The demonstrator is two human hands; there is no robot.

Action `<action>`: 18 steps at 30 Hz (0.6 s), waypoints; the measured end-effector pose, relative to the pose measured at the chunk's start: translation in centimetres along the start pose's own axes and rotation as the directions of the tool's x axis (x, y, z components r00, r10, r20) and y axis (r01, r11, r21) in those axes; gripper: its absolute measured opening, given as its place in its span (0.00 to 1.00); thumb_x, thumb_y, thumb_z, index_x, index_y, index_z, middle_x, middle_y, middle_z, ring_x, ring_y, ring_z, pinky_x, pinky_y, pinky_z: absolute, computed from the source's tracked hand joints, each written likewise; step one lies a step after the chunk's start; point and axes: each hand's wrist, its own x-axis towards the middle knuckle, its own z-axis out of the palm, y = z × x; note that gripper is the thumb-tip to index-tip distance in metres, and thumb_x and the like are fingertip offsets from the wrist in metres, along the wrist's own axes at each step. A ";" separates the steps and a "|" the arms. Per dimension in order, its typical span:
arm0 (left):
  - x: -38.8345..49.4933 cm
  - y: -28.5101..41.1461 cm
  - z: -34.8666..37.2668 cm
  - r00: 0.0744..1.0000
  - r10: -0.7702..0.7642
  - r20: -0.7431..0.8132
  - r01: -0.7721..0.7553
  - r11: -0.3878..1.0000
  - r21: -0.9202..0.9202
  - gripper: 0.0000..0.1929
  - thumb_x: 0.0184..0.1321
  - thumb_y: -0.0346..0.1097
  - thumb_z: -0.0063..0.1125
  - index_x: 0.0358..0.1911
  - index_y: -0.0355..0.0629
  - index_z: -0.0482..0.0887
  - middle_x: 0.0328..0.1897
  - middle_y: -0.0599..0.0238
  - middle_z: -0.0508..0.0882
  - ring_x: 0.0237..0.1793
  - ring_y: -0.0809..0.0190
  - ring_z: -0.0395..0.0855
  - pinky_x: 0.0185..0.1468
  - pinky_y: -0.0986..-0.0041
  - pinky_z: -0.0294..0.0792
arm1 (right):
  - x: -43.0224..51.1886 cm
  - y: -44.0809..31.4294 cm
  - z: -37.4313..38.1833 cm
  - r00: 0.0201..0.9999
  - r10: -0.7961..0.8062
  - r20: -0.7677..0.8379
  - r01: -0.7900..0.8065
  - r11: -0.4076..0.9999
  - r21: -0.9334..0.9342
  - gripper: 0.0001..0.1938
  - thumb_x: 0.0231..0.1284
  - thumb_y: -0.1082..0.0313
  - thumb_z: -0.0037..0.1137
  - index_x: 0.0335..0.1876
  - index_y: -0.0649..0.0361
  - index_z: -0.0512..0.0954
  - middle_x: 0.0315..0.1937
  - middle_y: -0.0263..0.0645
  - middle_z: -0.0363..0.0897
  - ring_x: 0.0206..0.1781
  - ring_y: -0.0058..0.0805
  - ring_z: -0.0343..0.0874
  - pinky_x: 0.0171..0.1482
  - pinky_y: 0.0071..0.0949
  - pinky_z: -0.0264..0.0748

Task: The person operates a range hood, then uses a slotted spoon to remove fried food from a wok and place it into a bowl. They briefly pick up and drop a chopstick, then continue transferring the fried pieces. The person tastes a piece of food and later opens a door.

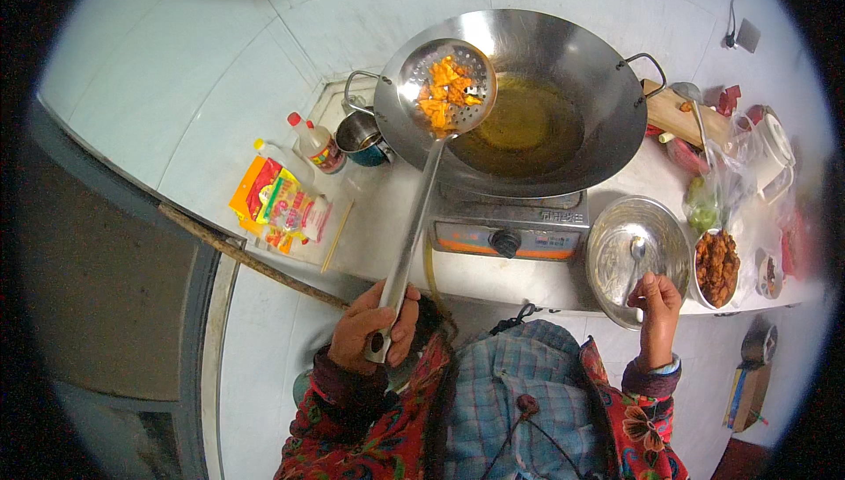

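Observation:
My left hand (pixel 375 328) grips the long handle of a stainless-steel skimmer (pixel 429 176). Its perforated bowl is over the left side of a large wok (pixel 607 130) and holds several orange fried pieces (pixel 446 92). Yellowish oil (pixel 528 117) lies in the bottom of the wok. Under the wok is a gas stove (pixel 508 226) with a black knob. To the right, my right hand (pixel 657 298) pinches the handle of a metal spoon (pixel 637 247), whose head rests inside a batter-smeared metal bowl (pixel 602 262).
Brown fried food fills a white bowl (pixel 717 269) on the right, near a small dish (pixel 769 275), plastic bags (pixel 733 156) and a wooden board (pixel 693 117). Bottles (pixel 320 147), a mug (pixel 363 137), seasoning packets (pixel 280 206) and chopsticks (pixel 338 236) are on the left. The counter's edge (pixel 528 302) runs before me.

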 end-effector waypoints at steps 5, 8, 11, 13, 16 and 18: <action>0.2 0.2 0.0 1.000 -0.001 -0.015 0.001 1.000 0.009 0.20 0.58 0.39 0.49 0.49 0.31 0.65 0.20 0.65 0.67 0.11 0.68 0.66 0.14 0.79 0.63 | 0.0 -0.3 0.2 1.000 -0.001 0.028 0.000 1.000 0.014 0.17 0.63 0.54 0.51 0.22 0.57 0.70 0.19 0.29 0.68 0.23 0.17 0.67 0.28 0.18 0.63; 0.3 1.0 0.6 0.999 -0.005 -0.050 0.006 1.000 0.015 0.22 0.57 0.39 0.52 0.49 0.29 0.64 0.18 0.66 0.67 0.08 0.68 0.66 0.11 0.79 0.63 | 0.0 -0.5 0.3 1.000 0.007 0.018 -0.007 1.000 0.003 0.17 0.63 0.55 0.51 0.22 0.58 0.70 0.19 0.29 0.69 0.23 0.17 0.67 0.28 0.18 0.64; 0.3 2.6 1.3 0.998 -0.009 -0.066 0.014 0.997 0.069 0.22 0.58 0.39 0.50 0.49 0.29 0.64 0.19 0.66 0.67 0.08 0.69 0.65 0.11 0.80 0.63 | -0.1 -0.6 0.4 1.000 0.011 0.012 -0.011 1.000 0.003 0.17 0.63 0.57 0.51 0.21 0.59 0.70 0.18 0.30 0.69 0.23 0.18 0.66 0.28 0.19 0.63; 0.4 3.6 1.8 0.998 -0.008 -0.066 0.015 0.995 0.095 0.22 0.58 0.39 0.50 0.49 0.28 0.64 0.19 0.66 0.68 0.08 0.70 0.65 0.11 0.80 0.63 | -0.1 -0.6 0.5 1.000 0.007 0.017 -0.007 1.000 0.010 0.17 0.63 0.58 0.51 0.21 0.59 0.70 0.18 0.30 0.68 0.23 0.18 0.66 0.28 0.19 0.63; 0.3 4.3 2.7 0.994 -0.022 -0.106 0.041 0.981 0.189 0.19 0.59 0.40 0.47 0.47 0.30 0.66 0.20 0.67 0.68 0.11 0.71 0.65 0.13 0.82 0.61 | -0.1 -0.5 0.4 1.000 0.016 0.015 -0.017 1.000 0.013 0.18 0.63 0.57 0.50 0.21 0.59 0.69 0.18 0.30 0.68 0.23 0.18 0.65 0.28 0.19 0.62; 0.5 4.4 3.3 0.992 -0.020 -0.126 0.052 0.965 0.256 0.18 0.58 0.39 0.46 0.46 0.31 0.68 0.21 0.67 0.68 0.12 0.71 0.65 0.15 0.82 0.60 | -0.1 -0.4 0.2 1.000 0.017 0.023 -0.017 1.000 0.010 0.18 0.64 0.57 0.50 0.21 0.59 0.69 0.18 0.29 0.68 0.23 0.18 0.65 0.28 0.19 0.61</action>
